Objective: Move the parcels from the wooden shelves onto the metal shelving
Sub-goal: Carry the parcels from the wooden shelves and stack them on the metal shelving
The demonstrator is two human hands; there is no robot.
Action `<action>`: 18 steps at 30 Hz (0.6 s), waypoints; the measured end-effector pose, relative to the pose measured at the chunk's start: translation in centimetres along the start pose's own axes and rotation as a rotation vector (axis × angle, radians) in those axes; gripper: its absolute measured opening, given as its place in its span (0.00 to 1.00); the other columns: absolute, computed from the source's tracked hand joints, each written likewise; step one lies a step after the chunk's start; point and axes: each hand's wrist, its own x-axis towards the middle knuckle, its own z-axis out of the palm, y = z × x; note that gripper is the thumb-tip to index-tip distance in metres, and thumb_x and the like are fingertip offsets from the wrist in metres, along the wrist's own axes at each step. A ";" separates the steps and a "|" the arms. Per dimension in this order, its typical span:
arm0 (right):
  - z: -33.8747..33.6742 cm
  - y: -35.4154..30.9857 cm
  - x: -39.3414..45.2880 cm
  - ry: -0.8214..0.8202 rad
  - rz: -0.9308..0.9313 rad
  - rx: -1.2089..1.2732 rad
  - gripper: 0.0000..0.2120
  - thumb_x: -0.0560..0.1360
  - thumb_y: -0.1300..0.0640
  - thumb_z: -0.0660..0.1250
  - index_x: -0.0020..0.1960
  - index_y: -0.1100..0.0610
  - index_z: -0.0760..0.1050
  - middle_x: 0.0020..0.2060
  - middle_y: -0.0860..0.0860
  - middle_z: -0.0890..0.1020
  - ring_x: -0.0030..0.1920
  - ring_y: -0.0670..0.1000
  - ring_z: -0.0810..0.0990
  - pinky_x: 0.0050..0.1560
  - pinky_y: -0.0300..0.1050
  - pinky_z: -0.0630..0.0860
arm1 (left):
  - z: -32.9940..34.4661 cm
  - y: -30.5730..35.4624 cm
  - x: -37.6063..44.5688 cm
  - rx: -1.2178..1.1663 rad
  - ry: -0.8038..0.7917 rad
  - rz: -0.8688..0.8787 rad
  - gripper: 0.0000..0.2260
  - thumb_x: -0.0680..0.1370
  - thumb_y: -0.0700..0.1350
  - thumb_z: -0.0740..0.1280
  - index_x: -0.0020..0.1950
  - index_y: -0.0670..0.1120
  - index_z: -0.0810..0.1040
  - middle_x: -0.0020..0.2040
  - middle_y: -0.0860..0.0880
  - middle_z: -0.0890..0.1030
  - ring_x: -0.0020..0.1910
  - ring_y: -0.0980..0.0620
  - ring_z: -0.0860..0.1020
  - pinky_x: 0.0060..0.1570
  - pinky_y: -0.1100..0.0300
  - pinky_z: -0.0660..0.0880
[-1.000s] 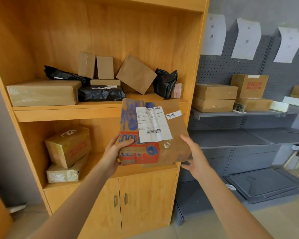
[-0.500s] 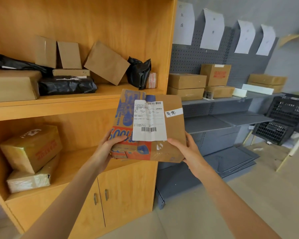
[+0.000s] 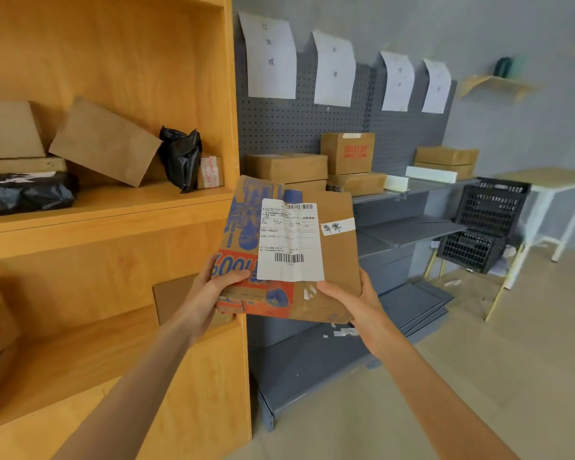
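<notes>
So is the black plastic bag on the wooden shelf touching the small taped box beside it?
Touching: the head view shows the black bag leaning against the small taped box, overlapping its left edge.

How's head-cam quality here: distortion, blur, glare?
Head view: wide-angle bend bows the wooden shelves and metal shelving near the edges; the parcel held by the left hand and right hand is sharp, label barcode visible, small print unreadable; even daylight, no hard glare.

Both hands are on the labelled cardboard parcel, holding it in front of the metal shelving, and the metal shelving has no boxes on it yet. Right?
Not quite. The head view shows cardboard boxes already on the metal shelving. The rest holds: left hand and right hand both grip the labelled cardboard parcel.
</notes>
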 end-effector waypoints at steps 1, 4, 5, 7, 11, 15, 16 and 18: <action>-1.9 -0.1 0.4 0.006 -0.010 0.007 0.60 0.45 0.39 0.81 0.73 0.45 0.60 0.60 0.47 0.78 0.59 0.51 0.78 0.64 0.56 0.73 | 1.8 -0.6 0.8 -0.007 -0.012 -0.002 0.35 0.61 0.47 0.77 0.67 0.51 0.71 0.51 0.49 0.84 0.44 0.52 0.83 0.36 0.59 0.77; -6.0 -1.1 1.7 0.030 -0.013 0.020 0.53 0.50 0.46 0.79 0.72 0.46 0.61 0.58 0.47 0.79 0.58 0.51 0.79 0.62 0.56 0.74 | 6.0 -1.4 2.4 -0.004 -0.031 -0.003 0.37 0.63 0.46 0.78 0.69 0.51 0.68 0.56 0.47 0.82 0.49 0.49 0.82 0.40 0.60 0.77; -9.6 -1.5 3.0 0.038 -0.032 0.028 0.51 0.52 0.47 0.79 0.72 0.47 0.62 0.58 0.47 0.79 0.57 0.51 0.79 0.62 0.55 0.75 | 9.4 -2.3 4.0 -0.008 -0.041 -0.002 0.37 0.62 0.46 0.78 0.69 0.51 0.68 0.56 0.46 0.81 0.50 0.49 0.82 0.42 0.58 0.77; -12.6 -2.1 4.1 0.038 -0.047 0.030 0.49 0.54 0.49 0.78 0.72 0.47 0.62 0.57 0.47 0.79 0.56 0.51 0.80 0.59 0.53 0.77 | 12.2 -3.0 5.2 -0.015 -0.017 0.007 0.37 0.62 0.46 0.76 0.69 0.52 0.68 0.57 0.46 0.81 0.53 0.47 0.81 0.45 0.56 0.76; -17.6 -2.1 6.2 0.052 -0.045 0.052 0.52 0.51 0.48 0.80 0.72 0.47 0.62 0.59 0.49 0.80 0.56 0.52 0.80 0.56 0.52 0.78 | 17.2 -4.3 7.5 -0.002 -0.039 0.014 0.31 0.68 0.43 0.74 0.69 0.52 0.68 0.57 0.47 0.81 0.53 0.48 0.81 0.44 0.58 0.76; -22.1 -1.7 9.2 0.087 -0.033 0.070 0.51 0.54 0.49 0.84 0.72 0.47 0.63 0.58 0.49 0.80 0.56 0.52 0.81 0.56 0.52 0.78 | 21.5 -5.1 10.9 0.028 -0.057 0.016 0.30 0.70 0.41 0.73 0.69 0.53 0.67 0.56 0.48 0.80 0.53 0.49 0.81 0.44 0.59 0.76; -23.0 -1.7 10.1 0.091 -0.039 0.076 0.51 0.54 0.49 0.84 0.72 0.47 0.63 0.58 0.49 0.80 0.56 0.52 0.81 0.58 0.54 0.77 | 22.4 -5.2 11.8 0.037 -0.063 0.019 0.31 0.69 0.41 0.73 0.69 0.54 0.66 0.57 0.48 0.80 0.53 0.49 0.81 0.44 0.58 0.77; -24.7 -1.7 12.0 0.103 -0.048 0.082 0.52 0.52 0.48 0.82 0.72 0.47 0.63 0.58 0.49 0.80 0.56 0.53 0.81 0.60 0.55 0.76 | 24.1 -5.5 13.9 0.040 -0.065 0.023 0.34 0.66 0.43 0.74 0.70 0.54 0.66 0.57 0.49 0.80 0.54 0.49 0.81 0.46 0.57 0.77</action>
